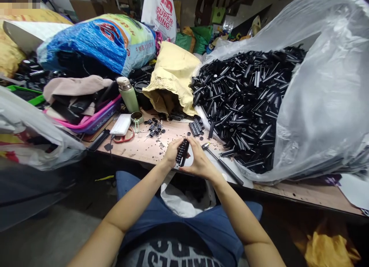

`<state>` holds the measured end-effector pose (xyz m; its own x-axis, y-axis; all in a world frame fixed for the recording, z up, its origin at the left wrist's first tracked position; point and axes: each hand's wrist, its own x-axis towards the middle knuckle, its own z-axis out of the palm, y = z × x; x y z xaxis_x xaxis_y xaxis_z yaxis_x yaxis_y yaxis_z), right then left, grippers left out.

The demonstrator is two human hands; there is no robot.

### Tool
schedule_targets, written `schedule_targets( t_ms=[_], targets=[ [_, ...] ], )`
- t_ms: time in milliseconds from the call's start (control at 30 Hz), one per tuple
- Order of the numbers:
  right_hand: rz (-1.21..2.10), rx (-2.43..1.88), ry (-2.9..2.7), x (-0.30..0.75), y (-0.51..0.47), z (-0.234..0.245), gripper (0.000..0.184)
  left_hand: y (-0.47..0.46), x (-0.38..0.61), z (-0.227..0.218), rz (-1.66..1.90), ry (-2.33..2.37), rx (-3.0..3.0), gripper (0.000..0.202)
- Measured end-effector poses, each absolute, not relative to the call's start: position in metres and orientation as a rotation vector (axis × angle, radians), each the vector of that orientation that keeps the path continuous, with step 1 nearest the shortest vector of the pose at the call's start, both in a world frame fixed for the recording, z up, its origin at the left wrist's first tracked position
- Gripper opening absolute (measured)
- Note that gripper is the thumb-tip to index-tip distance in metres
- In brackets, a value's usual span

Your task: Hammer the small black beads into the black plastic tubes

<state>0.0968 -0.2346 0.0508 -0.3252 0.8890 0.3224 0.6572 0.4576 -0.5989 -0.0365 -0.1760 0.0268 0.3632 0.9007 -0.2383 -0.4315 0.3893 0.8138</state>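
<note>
Close to the table's front edge, my left hand [172, 153] is closed on a black block with rows of small white marks [181, 152]. My right hand [199, 160] curves round the block's right side, thumb at the near end and fingertips at the far end. A plain black strip lies along that side; whether it is a separate piece I cannot tell. Just beyond my hands lies a group of similar black marked pieces [196, 127]. A hammer with a black handle [225, 166] lies right of my right hand.
An open clear plastic bag [319, 101] full of short black tubes [239, 94] fills the right side. A yellow sack [173, 69], green flask [128, 96], white power bank [121, 124], red-handled scissors [128, 137] and pink basket [83, 125] stand or lie behind and left. Small black bits litter the tabletop.
</note>
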Motion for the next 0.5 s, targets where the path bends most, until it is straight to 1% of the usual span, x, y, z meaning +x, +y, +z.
schedule_targets(
  t_ms=[300,500],
  targets=[
    [0.477,-1.345,-2.11,0.094,-0.229,0.04,0.117,-0.181,-0.034,0.031,0.976,0.847,0.813,0.049],
    [0.563,-1.363,-2.047,0.093,-0.22,0.023,0.113,-0.178,-0.035,0.023,0.945,0.868,0.791,0.052]
  ],
)
